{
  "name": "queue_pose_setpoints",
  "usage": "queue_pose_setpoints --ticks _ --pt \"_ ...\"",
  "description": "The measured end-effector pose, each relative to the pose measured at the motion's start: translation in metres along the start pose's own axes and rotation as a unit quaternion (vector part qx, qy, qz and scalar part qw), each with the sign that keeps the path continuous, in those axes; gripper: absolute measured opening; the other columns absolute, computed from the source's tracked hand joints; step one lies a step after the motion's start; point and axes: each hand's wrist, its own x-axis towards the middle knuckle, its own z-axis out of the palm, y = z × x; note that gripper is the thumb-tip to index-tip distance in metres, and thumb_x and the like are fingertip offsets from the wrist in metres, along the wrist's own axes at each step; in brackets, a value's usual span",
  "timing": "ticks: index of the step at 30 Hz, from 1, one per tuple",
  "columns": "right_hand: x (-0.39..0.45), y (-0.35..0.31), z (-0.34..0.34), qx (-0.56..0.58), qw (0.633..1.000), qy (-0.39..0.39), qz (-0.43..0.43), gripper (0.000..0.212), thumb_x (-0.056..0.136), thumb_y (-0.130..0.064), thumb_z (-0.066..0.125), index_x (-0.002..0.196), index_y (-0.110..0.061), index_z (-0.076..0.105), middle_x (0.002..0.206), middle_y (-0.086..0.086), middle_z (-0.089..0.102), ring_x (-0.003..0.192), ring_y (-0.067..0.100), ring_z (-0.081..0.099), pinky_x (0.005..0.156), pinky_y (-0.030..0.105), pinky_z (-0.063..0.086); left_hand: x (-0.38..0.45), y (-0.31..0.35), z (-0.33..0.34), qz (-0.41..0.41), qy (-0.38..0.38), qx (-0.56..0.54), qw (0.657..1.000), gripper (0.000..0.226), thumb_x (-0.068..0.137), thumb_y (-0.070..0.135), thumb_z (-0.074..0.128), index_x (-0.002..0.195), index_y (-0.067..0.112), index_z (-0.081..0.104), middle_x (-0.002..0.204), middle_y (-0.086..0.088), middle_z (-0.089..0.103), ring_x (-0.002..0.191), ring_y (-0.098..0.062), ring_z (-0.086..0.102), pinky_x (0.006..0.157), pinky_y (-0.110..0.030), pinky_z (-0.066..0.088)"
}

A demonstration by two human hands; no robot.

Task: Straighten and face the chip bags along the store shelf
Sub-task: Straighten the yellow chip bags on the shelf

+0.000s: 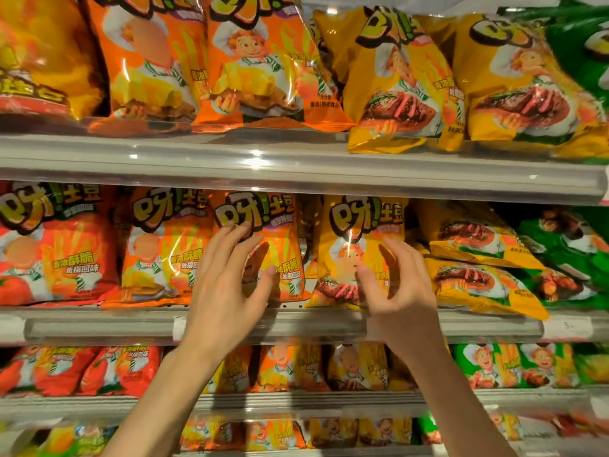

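On the middle shelf [99, 326] chip bags stand in a row. An orange bag [283, 225] stands upright at the centre, and my left hand [227, 285] is spread open just in front of it, fingertips at its logo. To its right stands a yellow steak-picture bag [359, 225]; my right hand [398, 291] hovers before it with fingers apart and thumb near the bag's front. Neither hand grips anything. Right of that, two yellow bags [478, 285] lie flat, stacked and slanting toward the shelf front.
Red tomato bags [49, 252] and another orange bag [164, 245] fill the left of the shelf, and green bags [566, 258] lie tumbled at the right. The shelf above [263, 159] holds leaning orange and yellow bags. Lower shelves carry smaller bags.
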Motion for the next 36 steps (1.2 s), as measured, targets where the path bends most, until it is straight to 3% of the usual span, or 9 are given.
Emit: queue_pose_setpoints --ticks 5,7,9,14,17,21,26,29,36 --pt "-0.022 -0.016 -0.026 0.065 0.987 -0.087 0.122 0.02 0.096 -0.027 0.065 0.115 -0.025 0.061 0.082 -0.013 0.069 0.083 -0.005 0.066 0.071 0.01 0.05 -0.016 0.015 -0.022 -0.077 -0.047 -0.168 0.982 0.034 0.096 0.037 0.062 0.128 0.026 0.06 0.107 0.017 0.069 0.1 -0.003 0.064 0.084 -0.022 0.049" --pt "-0.037 -0.014 -0.031 0.081 0.978 -0.124 0.15 0.007 0.097 -0.026 0.062 0.102 -0.023 0.066 0.074 -0.005 0.07 0.075 -0.001 0.067 0.066 0.014 0.051 -0.026 0.019 -0.015 -0.147 -0.09 -0.256 0.951 0.024 0.096 0.031 0.064 0.12 0.034 0.061 0.093 0.013 0.07 0.086 -0.005 0.065 0.073 -0.01 0.048" --pt "-0.054 -0.007 -0.034 0.089 0.967 -0.139 0.193 0.01 0.097 -0.029 0.061 0.106 -0.029 0.067 0.08 -0.012 0.073 0.075 0.005 0.068 0.071 0.027 0.056 -0.038 0.022 -0.004 -0.204 -0.112 -0.332 0.914 0.028 0.096 0.01 0.064 0.108 0.035 0.063 0.082 0.005 0.067 0.074 -0.01 0.06 0.067 -0.007 0.045" --pt "-0.08 0.019 -0.05 0.117 0.948 -0.113 0.274 0.012 0.098 -0.022 0.06 0.106 -0.028 0.067 0.081 -0.006 0.075 0.076 0.016 0.07 0.073 0.036 0.057 -0.07 0.034 0.017 -0.245 -0.124 -0.406 0.872 0.04 0.093 -0.004 0.061 0.097 0.035 0.07 0.082 -0.025 0.055 0.077 -0.018 0.055 0.076 -0.018 0.044" --pt "-0.082 0.037 -0.068 0.121 0.943 -0.104 0.293 0.012 0.098 -0.024 0.061 0.105 -0.028 0.069 0.084 -0.007 0.076 0.083 0.013 0.072 0.081 0.037 0.058 -0.079 0.044 0.03 -0.278 -0.114 -0.44 0.846 0.044 0.093 0.0 0.061 0.096 0.042 0.074 0.087 -0.022 0.055 0.082 -0.025 0.051 0.085 -0.03 0.043" --pt "-0.075 0.063 -0.096 0.124 0.944 -0.117 0.284 0.011 0.098 -0.028 0.06 0.1 -0.03 0.071 0.085 -0.009 0.075 0.084 0.011 0.071 0.086 0.043 0.057 -0.085 0.069 0.045 -0.263 -0.12 -0.386 0.876 0.032 0.095 0.003 0.063 0.105 0.033 0.071 0.088 -0.002 0.067 0.078 -0.016 0.059 0.067 -0.018 0.047" --pt "-0.059 0.102 -0.139 0.131 0.948 -0.141 0.253 0.011 0.097 -0.026 0.06 0.102 -0.032 0.067 0.083 -0.01 0.074 0.077 0.006 0.069 0.078 0.035 0.057 -0.079 0.128 0.074 -0.295 -0.083 -0.335 0.891 0.016 0.092 0.033 0.067 0.107 0.035 0.069 0.094 0.005 0.076 0.094 -0.01 0.069 0.087 -0.026 0.051" --pt "-0.047 0.128 -0.164 0.135 0.947 -0.162 0.243 0.011 0.097 -0.029 0.059 0.104 -0.034 0.067 0.086 -0.012 0.074 0.082 0.007 0.069 0.08 0.032 0.057 -0.077 0.161 0.092 -0.276 -0.08 -0.336 0.897 0.03 0.081 0.056 0.065 0.107 0.041 0.068 0.095 0.005 0.076 0.093 -0.01 0.07 0.087 -0.03 0.052" --pt "-0.021 0.156 -0.203 0.138 0.954 -0.154 0.219 0.016 0.098 -0.028 0.059 0.112 -0.029 0.067 0.086 -0.016 0.073 0.082 0.001 0.069 0.075 0.023 0.057 -0.056 0.212 0.115 -0.255 -0.05 -0.281 0.924 0.018 0.095 0.025 0.064 0.112 0.032 0.065 0.087 0.016 0.074 0.085 -0.004 0.07 0.071 -0.01 0.05"
